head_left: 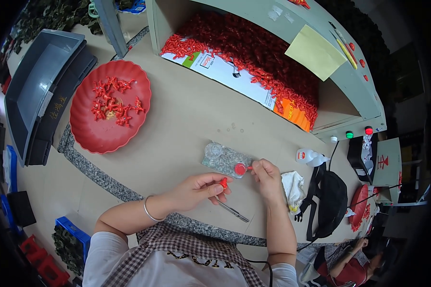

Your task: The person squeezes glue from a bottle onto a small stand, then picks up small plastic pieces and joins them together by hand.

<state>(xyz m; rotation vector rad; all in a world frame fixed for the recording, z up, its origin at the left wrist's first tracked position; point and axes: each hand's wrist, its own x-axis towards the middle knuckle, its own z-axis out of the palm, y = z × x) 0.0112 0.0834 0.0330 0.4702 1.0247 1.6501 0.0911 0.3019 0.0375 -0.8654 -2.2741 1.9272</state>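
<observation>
My left hand [203, 191] pinches a small red molded piece [223, 182] between thumb and fingers. A slim metal tool, seemingly tweezers [234, 212], sticks out below those fingers; whether the hand grips it or it lies on the table cannot be told. My right hand [267, 179] is closed in a pinch on a small red piece [250, 168], at the rim of a little round container with red in it [240, 169]. That container sits on a speckled stone slab [227, 161], with a clear round dish [214, 150] at the slab's far left corner.
A red scalloped plate [81, 136] at left holds several red figures. Beyond stands a grey bin [38, 86]. A shelf box [268, 28] at the back holds a heap of red pieces. At right lie white bottles [311, 157], a cloth [293, 189] and a black bag [330, 203].
</observation>
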